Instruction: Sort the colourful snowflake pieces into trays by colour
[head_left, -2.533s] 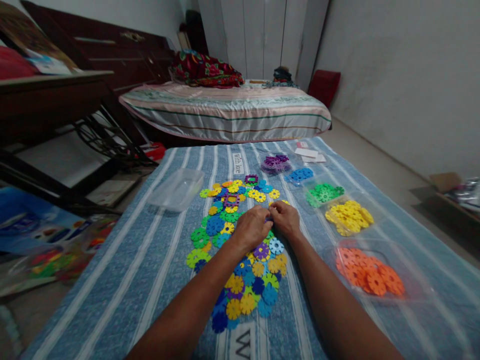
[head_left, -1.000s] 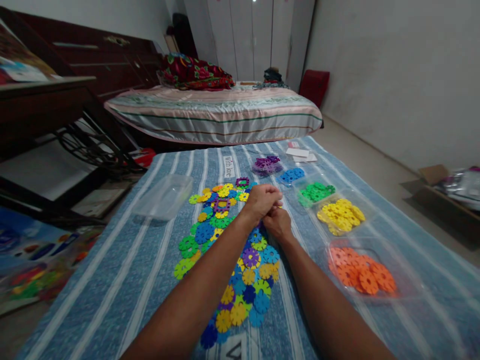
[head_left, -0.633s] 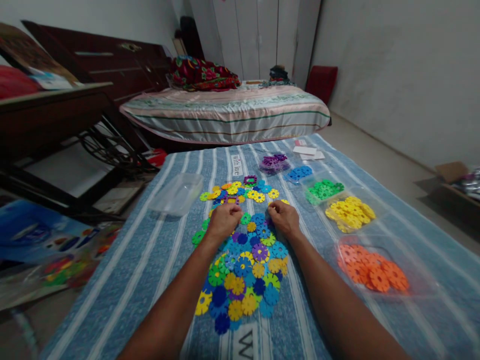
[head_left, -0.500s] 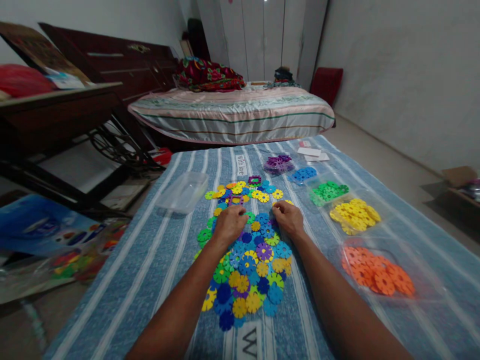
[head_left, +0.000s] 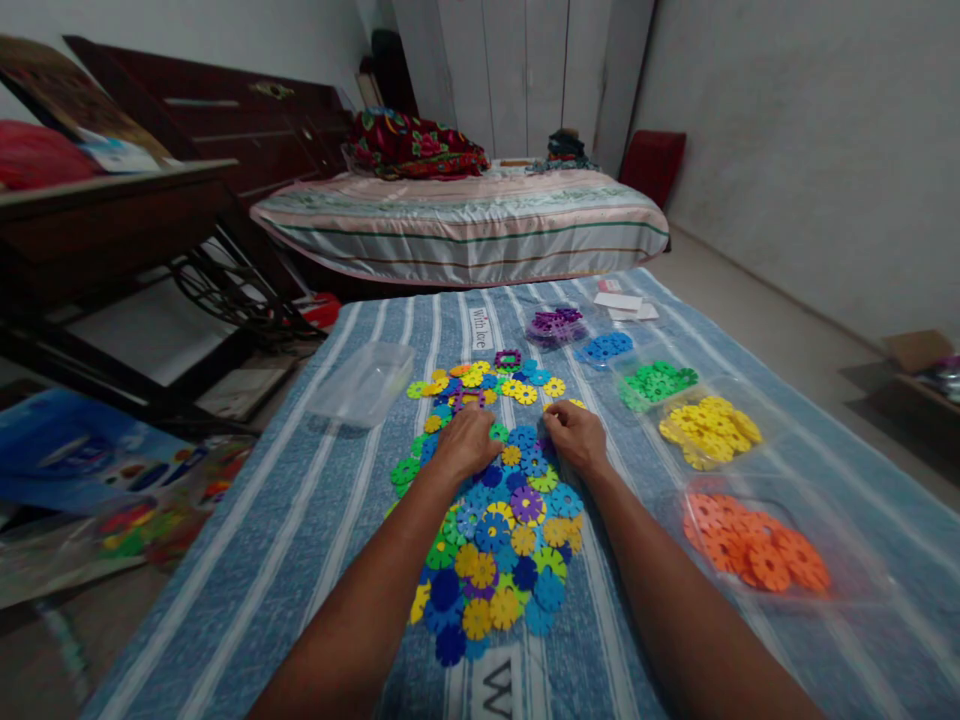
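A loose pile of notched plastic flower discs (head_left: pixel 493 530) in blue, yellow, green and purple lies on the striped cloth. My left hand (head_left: pixel 466 442) reaches over its upper part, thumb apart from the fingers. The fingertips are just below a purple square frame piece (head_left: pixel 470 398). My right hand (head_left: pixel 577 436) rests at the pile's right edge, fingers pinched together; what is between them is too small to make out. A yellow disc (head_left: pixel 577 403) shows just behind it. Another purple square piece (head_left: pixel 508 358) lies at the far end of the pile.
On the right stand clear trays of sorted discs: orange (head_left: pixel 754 545), yellow (head_left: pixel 709 432), green (head_left: pixel 657 385), blue (head_left: pixel 608 348) and purple (head_left: pixel 557 325). A clear plastic box (head_left: pixel 364 385) is at the left. Beyond the cloth is a bed (head_left: pixel 465 225); a sewing-machine table (head_left: pixel 112 190) stands left.
My left hand has shifted slightly right, its fingers moving nearer the purple square piece and its thumb spreading away. My right hand has stayed almost still.
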